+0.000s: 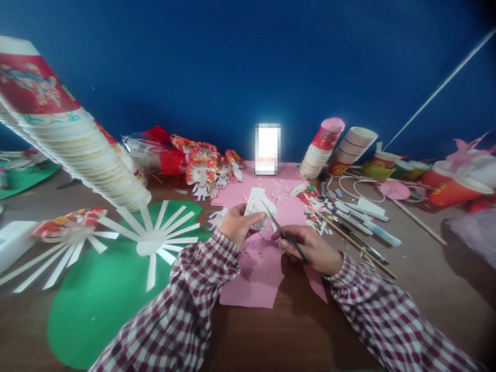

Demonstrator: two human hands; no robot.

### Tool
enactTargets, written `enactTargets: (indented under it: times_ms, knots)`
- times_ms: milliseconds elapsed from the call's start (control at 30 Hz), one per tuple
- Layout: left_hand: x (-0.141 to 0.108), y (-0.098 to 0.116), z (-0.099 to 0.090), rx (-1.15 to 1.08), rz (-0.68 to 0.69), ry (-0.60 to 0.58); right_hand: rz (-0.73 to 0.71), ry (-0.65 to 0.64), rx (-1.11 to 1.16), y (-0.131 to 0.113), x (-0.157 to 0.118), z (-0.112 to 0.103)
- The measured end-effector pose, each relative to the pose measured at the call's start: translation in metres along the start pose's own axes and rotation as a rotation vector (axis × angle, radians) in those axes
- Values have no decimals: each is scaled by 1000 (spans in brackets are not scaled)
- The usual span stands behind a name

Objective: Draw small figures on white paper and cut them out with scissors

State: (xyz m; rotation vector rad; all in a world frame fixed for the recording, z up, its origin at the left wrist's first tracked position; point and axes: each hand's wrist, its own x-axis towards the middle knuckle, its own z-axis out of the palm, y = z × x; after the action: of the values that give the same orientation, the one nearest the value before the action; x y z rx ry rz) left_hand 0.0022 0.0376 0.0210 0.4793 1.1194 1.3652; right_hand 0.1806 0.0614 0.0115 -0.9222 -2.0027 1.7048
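Observation:
Near the middle, my left hand pinches a white paper cutout with dark drawn lines. My right hand is closed round dark scissors, whose blades point up and left at the cutout's right side. Under both hands lies pink paper with dark lines drawn on it and uneven lower edges. White paper scraps are scattered on its far part. Another pale cutout lies just left of my left hand.
Tall stacked paper cups lean at the left, above green paper bearing a white strip fan. Colourful paper figures stand behind. Pens, sticks and cup stacks are at the right. A blurred bright rectangle stands at the back.

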Motion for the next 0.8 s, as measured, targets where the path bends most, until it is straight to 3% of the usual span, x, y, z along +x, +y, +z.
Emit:
enactTargets:
  times_ms: [800]
  knots:
    - [0,-1,0,-21,-2,-3,4,15,30,2,0,3]
